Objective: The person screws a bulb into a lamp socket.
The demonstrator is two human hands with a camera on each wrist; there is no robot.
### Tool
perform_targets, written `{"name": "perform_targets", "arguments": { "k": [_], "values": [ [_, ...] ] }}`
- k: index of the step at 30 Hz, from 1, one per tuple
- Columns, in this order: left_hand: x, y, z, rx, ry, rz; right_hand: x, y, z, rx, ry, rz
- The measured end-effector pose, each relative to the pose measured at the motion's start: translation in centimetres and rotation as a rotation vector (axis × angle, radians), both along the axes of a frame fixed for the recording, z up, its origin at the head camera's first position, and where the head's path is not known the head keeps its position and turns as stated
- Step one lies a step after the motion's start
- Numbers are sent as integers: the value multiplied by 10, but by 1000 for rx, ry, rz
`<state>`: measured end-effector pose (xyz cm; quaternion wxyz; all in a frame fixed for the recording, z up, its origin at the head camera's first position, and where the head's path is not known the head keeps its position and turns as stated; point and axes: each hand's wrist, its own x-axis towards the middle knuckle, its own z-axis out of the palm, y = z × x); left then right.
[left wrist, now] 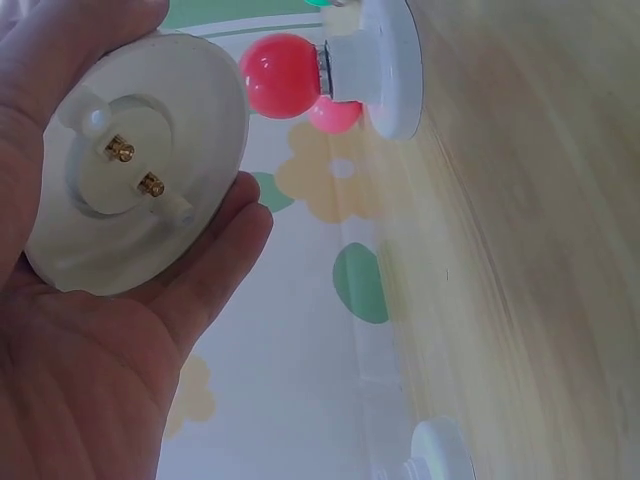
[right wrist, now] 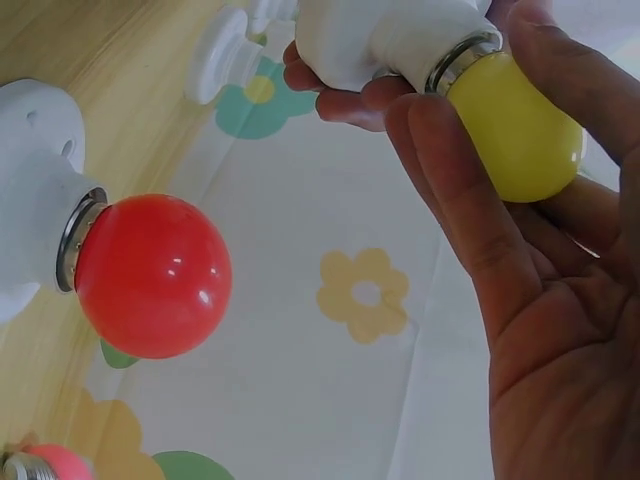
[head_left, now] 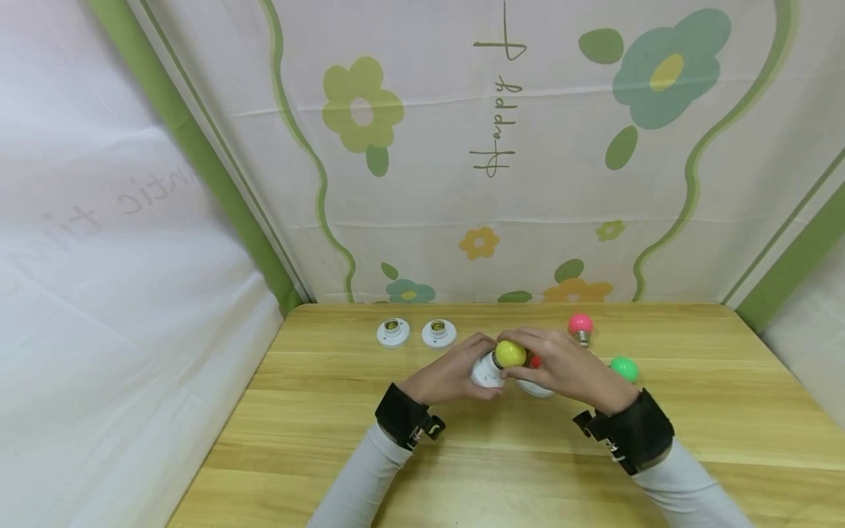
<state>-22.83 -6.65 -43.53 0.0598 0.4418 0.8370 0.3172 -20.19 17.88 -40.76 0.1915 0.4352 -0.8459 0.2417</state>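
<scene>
My left hand grips a white round lamp holder by its rim, lifted over the table. In the left wrist view its underside faces the camera, with two brass screws. My right hand holds a yellow bulb between thumb and fingers. The bulb's metal base sits at the mouth of the holder; how deep it goes is hidden. Just beside my right hand, a red bulb stands in another white lamp holder on the table, mostly covered by the hand in the head view.
Two white lamp holders with bare sockets stand at the back left of the wooden table. To the right lie a pink bulb and a green bulb. A printed cloth curtain hangs behind the table.
</scene>
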Motion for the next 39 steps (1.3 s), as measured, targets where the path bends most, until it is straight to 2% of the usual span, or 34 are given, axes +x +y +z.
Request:
{"name": "perform_targets", "arguments": {
  "k": [19,23,30,39],
  "values": [
    [2,1,-2,6,-5,6,0,-3,-1,1,-2,-21],
    [1,1,-2,6,16,15,-1,-3,-2,-13,2,-29],
    [2,0,-1,17,60,15,-3,-4,-6,-46,74,-41],
    [5,-5,2,51,-39,54,-2,-7,-5,-81,99,2]
  ]
}}
